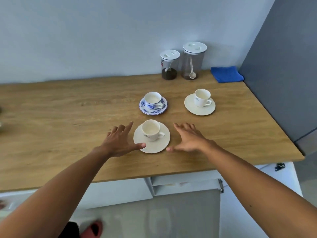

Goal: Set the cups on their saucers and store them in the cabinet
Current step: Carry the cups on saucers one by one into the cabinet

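Here, in the head view, the main risk is the nearest cup (151,130) sliding or tipping on its saucer (152,145) once that saucer leaves the countertop (68,121). The cup only stands loose on the plate, a little toward its far left side, so an uneven lift from the 2 sides would probably send it toward the lower rim. A second risk: the saucer lies flat on the wood, so fingertips may not get under its rim and could just push it toward the front edge. The cabinet (187,184) below that edge appears open, and lowering the set into it calls for keeping the plate level.

The left hand (120,141) lies palm down at the saucer's left side, fingers spread, thumb resting on or just over the near-left rim. The right hand (188,138) mirrors it at the right side, thumb tip just beside the near-right rim; I cannot tell if it touches. Both hands are spread apart and clamp nothing yet.

All 3 cups already stand on saucers: this one nearest the front edge, the blue-patterned cup (153,98) on its blue saucer (153,109) behind it, and a white cup (202,97) on a white saucer (199,107) toward the right edge.
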Demonstrator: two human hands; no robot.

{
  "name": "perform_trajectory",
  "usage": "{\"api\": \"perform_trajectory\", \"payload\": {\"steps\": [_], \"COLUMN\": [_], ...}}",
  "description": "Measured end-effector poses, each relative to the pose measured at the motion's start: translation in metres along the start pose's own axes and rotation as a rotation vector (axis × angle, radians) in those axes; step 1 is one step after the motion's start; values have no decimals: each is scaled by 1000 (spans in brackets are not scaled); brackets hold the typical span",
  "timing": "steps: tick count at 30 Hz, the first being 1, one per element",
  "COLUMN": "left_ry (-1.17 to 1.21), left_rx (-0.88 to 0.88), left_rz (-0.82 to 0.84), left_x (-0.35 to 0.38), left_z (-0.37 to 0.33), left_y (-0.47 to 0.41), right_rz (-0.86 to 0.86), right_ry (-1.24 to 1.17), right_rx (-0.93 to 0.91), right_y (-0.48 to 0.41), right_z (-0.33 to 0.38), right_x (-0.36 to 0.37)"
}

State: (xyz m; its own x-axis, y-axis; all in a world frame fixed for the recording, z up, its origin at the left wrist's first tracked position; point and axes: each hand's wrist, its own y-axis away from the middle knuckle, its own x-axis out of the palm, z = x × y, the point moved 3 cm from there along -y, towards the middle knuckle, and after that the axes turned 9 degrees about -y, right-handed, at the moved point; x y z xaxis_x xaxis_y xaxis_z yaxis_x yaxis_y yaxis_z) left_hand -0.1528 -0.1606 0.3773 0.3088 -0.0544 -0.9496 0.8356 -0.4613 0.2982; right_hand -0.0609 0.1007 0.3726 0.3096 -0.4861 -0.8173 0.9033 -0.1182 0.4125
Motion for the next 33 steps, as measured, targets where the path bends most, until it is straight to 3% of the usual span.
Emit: {"api": "perform_trajectory", "payload": {"steps": [7,18,33], "left_ry": [74,480,821], "left_rx": [43,238,361], "left_rz": [49,-41,211], "left_x": [29,34,20], "left_z": [4,-11,-78], "left_y": [-20,-39,-41], "right_rz": [13,27,-3], "right_ry": [-30,-391,-724], "right_rx": [-110,-142,-11], "right_y": [-34,-47,18], "right_z": [9,4,-50], "right_x": [14,17,-8]}}
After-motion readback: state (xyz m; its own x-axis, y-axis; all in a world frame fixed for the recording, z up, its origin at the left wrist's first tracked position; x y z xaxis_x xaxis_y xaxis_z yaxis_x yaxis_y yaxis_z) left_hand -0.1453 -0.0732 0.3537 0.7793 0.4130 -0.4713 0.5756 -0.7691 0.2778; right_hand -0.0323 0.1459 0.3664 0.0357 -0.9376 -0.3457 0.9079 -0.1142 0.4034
